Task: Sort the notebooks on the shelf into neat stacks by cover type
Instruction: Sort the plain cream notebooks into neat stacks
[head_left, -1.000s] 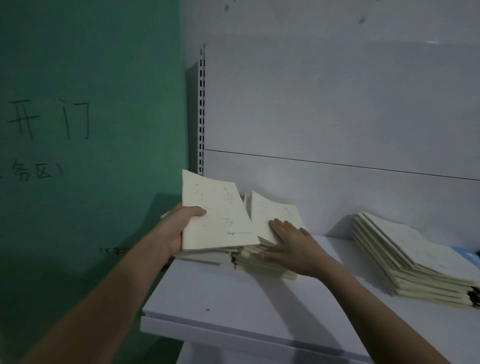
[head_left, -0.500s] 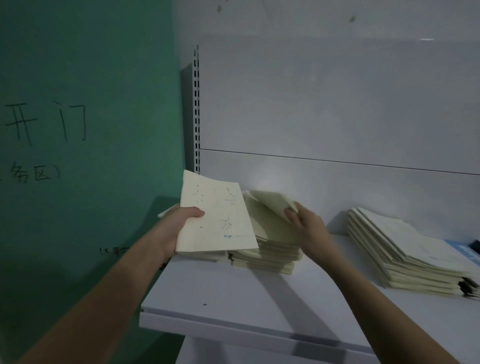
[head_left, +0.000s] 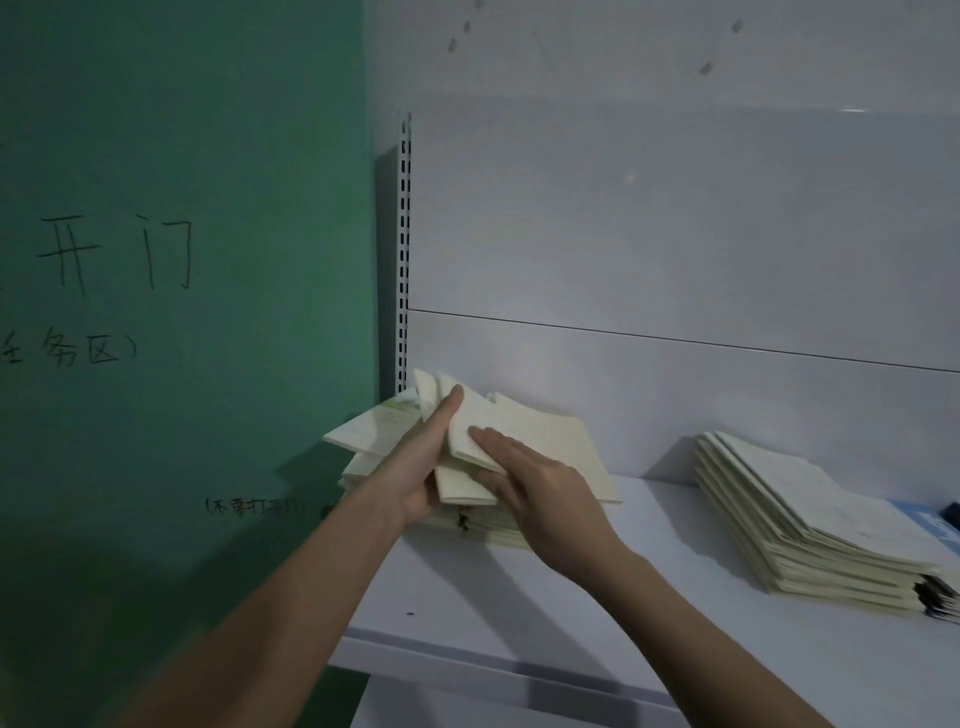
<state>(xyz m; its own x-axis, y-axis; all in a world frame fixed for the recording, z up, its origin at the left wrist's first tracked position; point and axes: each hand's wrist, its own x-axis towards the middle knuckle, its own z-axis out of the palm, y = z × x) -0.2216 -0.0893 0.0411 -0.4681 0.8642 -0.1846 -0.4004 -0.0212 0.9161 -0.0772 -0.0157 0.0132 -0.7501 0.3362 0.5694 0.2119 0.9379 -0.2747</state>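
Left hand (head_left: 421, 478) curled round a few thin cream paper-covered notebooks (head_left: 467, 447), thumb along the top cover, fingers beneath; the covers fan apart at their upper corners. Right hand (head_left: 540, 499) holds the same bunch from the other side: thumb laid on the top cover, fingers tucked under its lower edge. The bunch sits tilted just above a loose left-hand stack of cream notebooks (head_left: 561, 467) at the left end of the smooth white metal shelf (head_left: 519, 623); whether it touches the stack cannot be told. One notebook with faint green print (head_left: 374, 426) juts out leftward from that stack; its print is too small to read. Well apart to the right lies a slanted stack of matching cream notebooks (head_left: 810, 519), dark spine ends showing at its lower right. Green matte wall (head_left: 182, 156) on the left bears black handwritten characters "开门" (head_left: 117, 254) and smaller lines below, partly cut off. White perforated shelf upright (head_left: 404, 249) with a row of slots stands at the corner
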